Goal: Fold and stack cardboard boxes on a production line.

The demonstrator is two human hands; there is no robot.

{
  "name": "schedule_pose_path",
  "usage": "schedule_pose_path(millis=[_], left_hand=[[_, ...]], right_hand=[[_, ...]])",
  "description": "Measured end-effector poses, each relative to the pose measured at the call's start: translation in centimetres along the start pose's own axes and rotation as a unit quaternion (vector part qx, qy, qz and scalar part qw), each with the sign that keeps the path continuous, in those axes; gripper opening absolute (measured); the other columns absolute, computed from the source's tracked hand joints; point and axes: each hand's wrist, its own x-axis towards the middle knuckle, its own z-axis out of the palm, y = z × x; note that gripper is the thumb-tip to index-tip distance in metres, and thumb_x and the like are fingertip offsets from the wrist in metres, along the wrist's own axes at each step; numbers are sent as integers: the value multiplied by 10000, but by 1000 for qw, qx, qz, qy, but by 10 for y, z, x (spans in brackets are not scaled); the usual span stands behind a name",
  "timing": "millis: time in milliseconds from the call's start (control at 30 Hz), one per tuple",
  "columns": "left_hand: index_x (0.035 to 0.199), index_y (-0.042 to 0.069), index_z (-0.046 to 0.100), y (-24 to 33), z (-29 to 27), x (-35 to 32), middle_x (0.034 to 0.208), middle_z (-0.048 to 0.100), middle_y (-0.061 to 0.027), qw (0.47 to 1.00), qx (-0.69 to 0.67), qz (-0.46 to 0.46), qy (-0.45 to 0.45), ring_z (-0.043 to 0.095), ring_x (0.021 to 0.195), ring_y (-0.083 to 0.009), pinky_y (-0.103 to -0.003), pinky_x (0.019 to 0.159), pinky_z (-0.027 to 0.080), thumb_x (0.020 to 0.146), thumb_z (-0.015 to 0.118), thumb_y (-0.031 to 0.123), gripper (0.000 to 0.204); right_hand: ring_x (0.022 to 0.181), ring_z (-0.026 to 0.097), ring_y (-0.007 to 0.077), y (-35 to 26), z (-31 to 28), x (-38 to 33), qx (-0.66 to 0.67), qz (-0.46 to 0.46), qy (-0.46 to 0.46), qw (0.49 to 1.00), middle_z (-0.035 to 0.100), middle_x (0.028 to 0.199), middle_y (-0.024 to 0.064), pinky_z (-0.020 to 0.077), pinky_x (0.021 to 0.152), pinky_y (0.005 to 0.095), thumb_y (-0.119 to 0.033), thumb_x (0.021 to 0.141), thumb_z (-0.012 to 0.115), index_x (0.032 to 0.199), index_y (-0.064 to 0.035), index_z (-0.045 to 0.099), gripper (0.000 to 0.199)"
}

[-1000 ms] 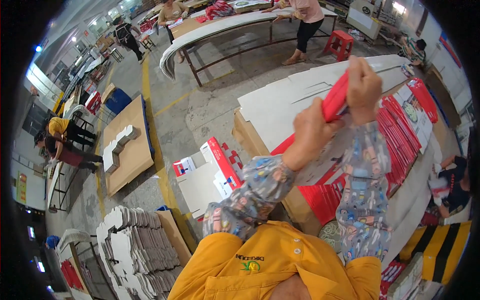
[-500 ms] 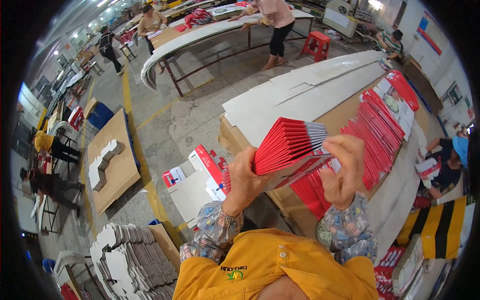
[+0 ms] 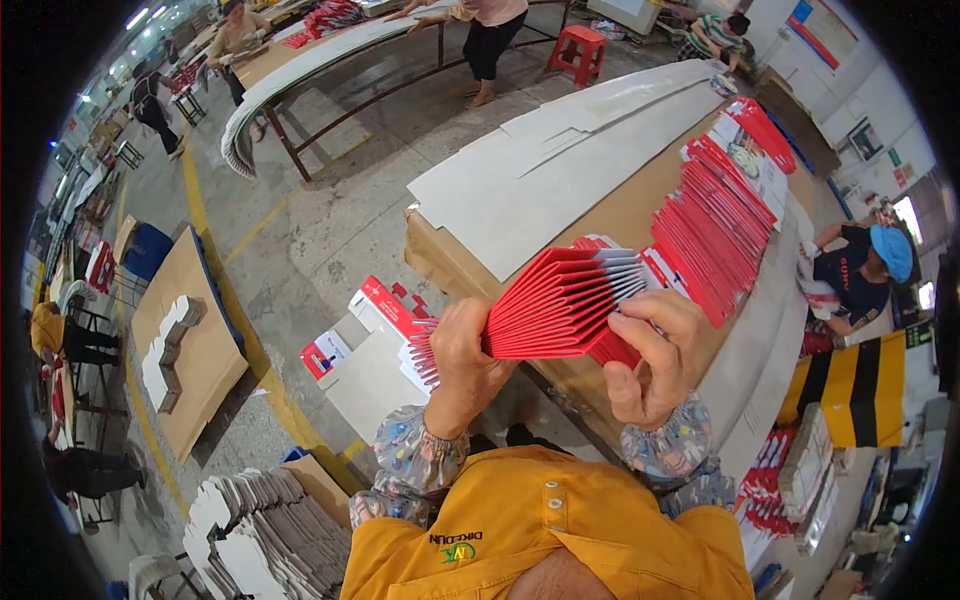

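Observation:
A thick fan of flat folded red cartons [image 3: 545, 305] with pale grey ends is held up in front of me. My left hand [image 3: 462, 355] is wrapped round its left end, where the folds press together. At the right end the edges spread apart, and my right hand [image 3: 655, 350] has its curled fingertips against them. Its lower fingers are bent and partly hide the corner. Behind the fan, a long overlapping row of red cartons [image 3: 715, 235] lies on the brown cardboard-covered table [image 3: 455, 245].
Large white sheets [image 3: 560, 140] cover the table's far side. Red-and-white cartons [image 3: 385, 310] lie left of my left hand. Stacked grey card pieces [image 3: 260, 530] stand lower left. A person in a blue hat [image 3: 860, 265] works at the right. A red stool [image 3: 577, 55] stands beyond the table.
The fan of cartons has tilted and spread wider, showing more of its folded edges. My right hand has moved slightly left and down along its right end. The whole view has shifted.

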Motion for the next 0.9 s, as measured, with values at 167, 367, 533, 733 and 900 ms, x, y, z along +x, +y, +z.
schedule_pose_path(millis=[167,367,533,733,900], left_hand=[[785,17,543,-5,-7,-4,678,502,-136,1000,4,7,-1,514,628,-329,-389,556,400,673,746,160,273],[765,16,540,-9,-10,-9,674,493,-134,999,12,36,7,512,632,-330,-388,555,398,676,730,140,244],[757,20,542,-13,-14,-15,677,495,-134,999,12,42,-1,515,633,-326,-385,559,403,668,726,129,232],[780,25,565,-12,-20,-24,703,531,-130,999,14,27,-10,539,658,-326,-382,584,426,658,728,130,228],[793,28,575,-12,-22,-29,716,549,-127,999,15,35,-18,551,667,-324,-379,601,437,657,732,134,233]], right_hand=[[932,495,291,-15,5,-5,-25,23,3,999,531,1056,118,426,812,413,-227,822,626,1052,-57,594,288],[967,486,299,-29,6,-16,-38,67,15,997,548,1057,112,373,875,409,-233,806,612,1002,-72,597,254],[993,490,306,-36,9,-20,-41,78,2,996,575,1084,108,372,883,406,-229,811,610,980,-70,595,232],[971,493,308,-42,13,-25,-17,82,10,996,583,1054,108,384,860,407,-229,817,613,958,-60,586,222],[914,484,293,-42,15,-31,13,95,23,995,571,988,103,389,826,398,-230,820,615,946,-54,580,219]])
